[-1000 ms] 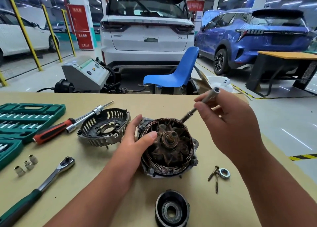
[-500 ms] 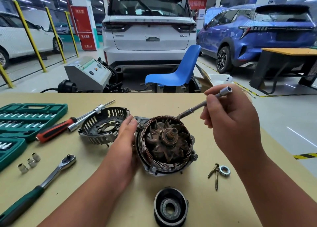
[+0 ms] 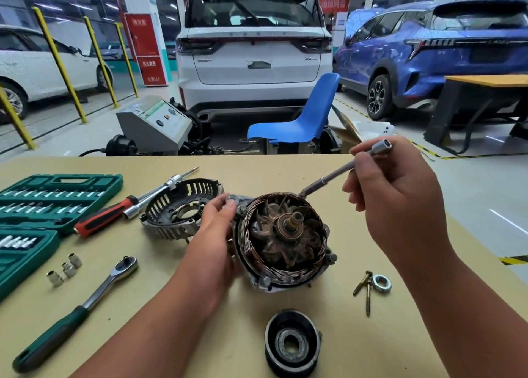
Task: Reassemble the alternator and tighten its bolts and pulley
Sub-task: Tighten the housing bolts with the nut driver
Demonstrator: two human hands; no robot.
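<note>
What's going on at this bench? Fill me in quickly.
A person is mid-reassembly. The left hand holds the open alternator body, windings and rotor exposed. The right hand pinches a long socket driver, its tip at the body's far rim. The slotted end cover, pulley, two bolts and a nut lie loose beside it, not yet fitted.

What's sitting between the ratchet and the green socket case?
Three small loose sockets lie between the ratchet and the green socket case, shown in the head view.
</note>
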